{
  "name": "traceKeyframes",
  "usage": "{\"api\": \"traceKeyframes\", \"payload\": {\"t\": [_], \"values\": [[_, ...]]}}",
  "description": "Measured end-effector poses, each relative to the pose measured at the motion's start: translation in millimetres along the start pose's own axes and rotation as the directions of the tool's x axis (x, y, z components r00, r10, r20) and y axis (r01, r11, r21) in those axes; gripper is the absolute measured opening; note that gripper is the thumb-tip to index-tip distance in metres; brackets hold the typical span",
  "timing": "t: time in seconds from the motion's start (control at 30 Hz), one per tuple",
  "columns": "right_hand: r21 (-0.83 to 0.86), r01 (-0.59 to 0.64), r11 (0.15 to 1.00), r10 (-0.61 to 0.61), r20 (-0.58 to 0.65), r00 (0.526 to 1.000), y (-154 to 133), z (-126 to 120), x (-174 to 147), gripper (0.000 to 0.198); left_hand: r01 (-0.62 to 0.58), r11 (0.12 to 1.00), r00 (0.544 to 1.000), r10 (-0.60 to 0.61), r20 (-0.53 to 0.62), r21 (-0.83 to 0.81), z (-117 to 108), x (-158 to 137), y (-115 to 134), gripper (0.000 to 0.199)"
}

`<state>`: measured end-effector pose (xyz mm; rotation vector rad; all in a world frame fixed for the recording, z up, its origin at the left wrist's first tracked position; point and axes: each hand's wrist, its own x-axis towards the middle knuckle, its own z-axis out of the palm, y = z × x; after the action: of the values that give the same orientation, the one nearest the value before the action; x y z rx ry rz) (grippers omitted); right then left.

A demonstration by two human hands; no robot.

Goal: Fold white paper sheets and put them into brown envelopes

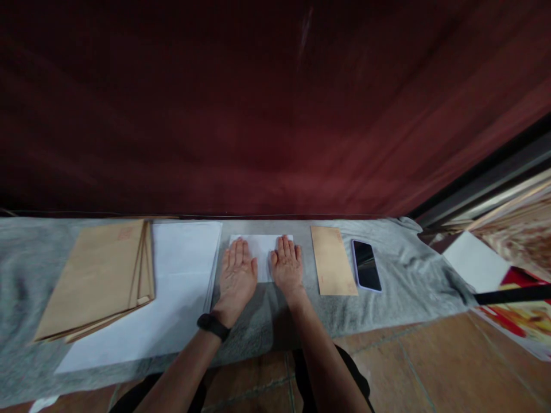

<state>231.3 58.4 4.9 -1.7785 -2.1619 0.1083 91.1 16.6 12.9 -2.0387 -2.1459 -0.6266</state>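
A small white sheet of paper (263, 252), possibly folded, lies on the grey cloth in front of me. My left hand (237, 275) rests flat on its left end, fingers stretched away from me, with a black band on the wrist. On the right end lies my right hand (287, 267), also flat, its thumb turned inward. Neither hand grips anything. Both ends of the paper are partly hidden under the hands. Just right of my right hand is a single brown envelope (334, 261).
Larger white sheets (185, 287) lie to the left, partly under a stack of brown envelopes (97, 269). A phone (367, 265) sits right of the single envelope. The grey cloth (404, 275) ends at a dark red upright surface (275, 143) behind. Tiled floor (387, 367) shows below.
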Motion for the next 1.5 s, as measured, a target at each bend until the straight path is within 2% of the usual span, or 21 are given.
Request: {"api": "traceKeyframes", "payload": {"t": [0.1, 0.17, 0.27, 0.37, 0.67, 0.97, 1.03, 1.13, 1.27, 1.4, 1.5], "values": [[-0.005, 0.001, 1.000, -0.001, 0.027, 1.000, -0.6, -1.0, -0.3, 0.054, -0.122, 0.990, 0.990, 0.126, 0.070, -0.065, 9.7, 11.8, 14.3, 0.060], [-0.011, 0.011, 1.000, -0.010, 0.037, 0.999, -0.3, -1.5, -0.5, 0.053, -0.145, 0.986, 0.980, 0.155, 0.125, -0.086, 19.0, 19.5, 20.7, 0.059], [-0.023, 0.018, 1.000, -0.018, 0.022, 1.000, -0.1, -0.2, -0.4, 0.053, -0.120, 0.990, 0.978, 0.130, 0.161, -0.071, 29.7, 28.2, 19.7, 0.061], [-0.033, 0.005, 0.999, -0.006, -0.026, 1.000, -0.1, 2.9, -0.5, 0.053, -0.095, 0.995, 0.984, 0.100, 0.148, -0.040, 32.4, 31.3, 8.3, 0.065], [-0.057, -0.025, 0.998, 0.020, -0.091, 0.996, 9.8, 5.9, -7.3, 0.056, -0.005, 1.000, 0.997, 0.004, 0.078, 0.009, 21.9, 18.1, -26.0, 0.067], [-0.083, -0.083, 0.993, 0.074, -0.108, 0.991, 28.9, -12.0, -16.3, 0.053, 0.035, 0.999, 0.993, -0.037, 0.114, 0.018, 19.3, 13.4, -34.3, 0.065], [-0.058, -0.034, 0.998, 0.028, -0.105, 0.994, 23.8, -16.9, -22.2, 0.053, 0.050, 0.999, 0.994, -0.050, 0.102, 0.011, 17.4, 13.7, -32.2, 0.065], [0.028, 0.125, 0.992, -0.123, -0.058, 0.991, 6.6, -20.3, -35.9, 0.053, 0.049, 0.999, 0.996, -0.048, 0.078, -0.009, 11.9, 8.0, -23.9, 0.065], [0.116, 0.319, 0.941, -0.327, 0.067, 0.943, -12.7, -21.0, -58.5, 0.054, -0.041, 0.995, 0.988, 0.055, 0.147, -0.094, 2.7, -18.2, -5.1, 0.063], [0.114, 0.410, 0.905, -0.423, 0.138, 0.896, -11.3, -20.4, -77.8, 0.062, -0.182, 0.970, 0.965, 0.207, 0.162, -0.159, -5.1, -55.3, 7.3, 0.061], [0.081, 0.425, 0.902, -0.432, 0.116, 0.895, -5.5, -17.4, -86.7, 0.059, -0.218, 0.968, 0.962, 0.235, 0.138, -0.128, -9.8, -73.2, 8.3, 0.068]]}}
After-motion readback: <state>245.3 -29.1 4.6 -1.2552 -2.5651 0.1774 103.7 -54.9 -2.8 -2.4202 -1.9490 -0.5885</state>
